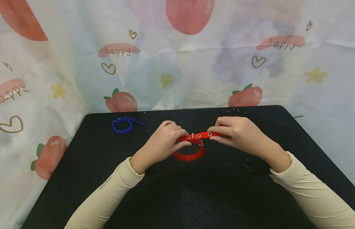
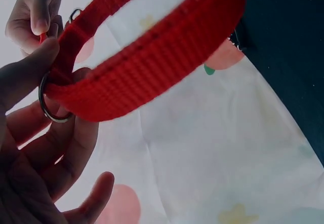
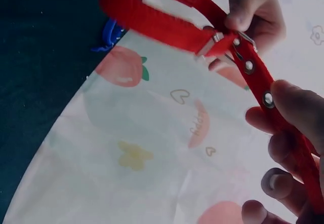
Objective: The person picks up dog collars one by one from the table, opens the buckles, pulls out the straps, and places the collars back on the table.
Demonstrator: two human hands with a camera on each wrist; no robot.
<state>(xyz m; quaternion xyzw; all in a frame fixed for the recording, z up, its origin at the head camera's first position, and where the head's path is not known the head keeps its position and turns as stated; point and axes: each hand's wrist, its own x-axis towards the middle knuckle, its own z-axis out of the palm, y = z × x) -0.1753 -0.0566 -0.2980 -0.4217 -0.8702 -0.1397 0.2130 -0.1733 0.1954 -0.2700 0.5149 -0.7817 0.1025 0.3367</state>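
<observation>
Head view: the red collar (image 1: 189, 157) has its loop below, its strap (image 1: 204, 135) running sideways; left hand (image 1: 165, 139), nearer the buckle (image 1: 192, 137), pinches left of it, right hand (image 1: 241, 133) pinches right.

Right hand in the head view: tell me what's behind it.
Beyond the right hand, a black item with small studs shows near the far edge of the table. The hand hides its nearer part, so its full shape cannot be seen.

The head view is bright; the dimmer wrist views blur the red collar (image 2: 162, 67).
</observation>
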